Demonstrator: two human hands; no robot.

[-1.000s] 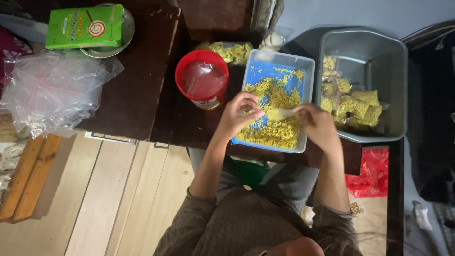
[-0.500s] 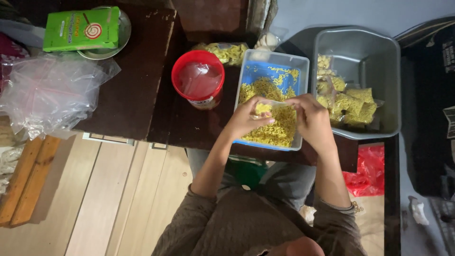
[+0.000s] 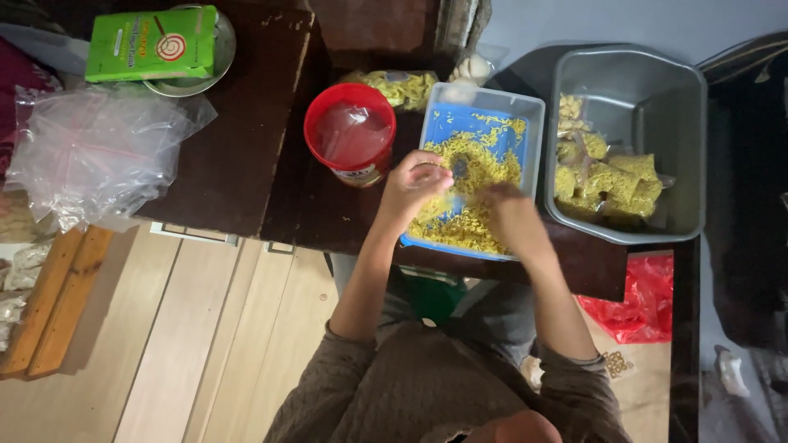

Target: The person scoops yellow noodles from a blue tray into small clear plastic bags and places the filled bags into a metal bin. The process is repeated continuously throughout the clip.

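- Dark wooden worktop [image 3: 238, 156] runs above a pale plank floor [image 3: 189, 344], seen from over the person's head.
- Blue plastic tray [image 3: 525, 115] sits on the worktop in front of the person, near its front edge, and holds a loose heap of yellow noodle-like snack [image 3: 480, 160].
- Left hand [image 3: 417, 187] hovers over the tray's near left part, fingers curled narrow around a small clear bag [image 3: 456, 174]; the bag is blurred, so its fill cannot be told.
- Right hand [image 3: 510, 220] lies over the tray's near edge, just beside the left; it is blurred by motion and I cannot tell whether its fingers pinch anything.
- Grey plastic tub [image 3: 657, 90] stands just right of the tray, with filled snack packets [image 3: 611, 180] piled in its left half.
- Red-lidded jar [image 3: 351, 138] stands just left of the tray.
- A further bag of yellow snack [image 3: 402, 84] lies behind the jar and tray.
- Crumpled clear plastic bags [image 3: 94, 160] lie at the worktop's left end, below a green carton [image 3: 152, 43] resting on a metal plate [image 3: 215, 57].
- Red plastic bag [image 3: 644, 299] lies below the tub.
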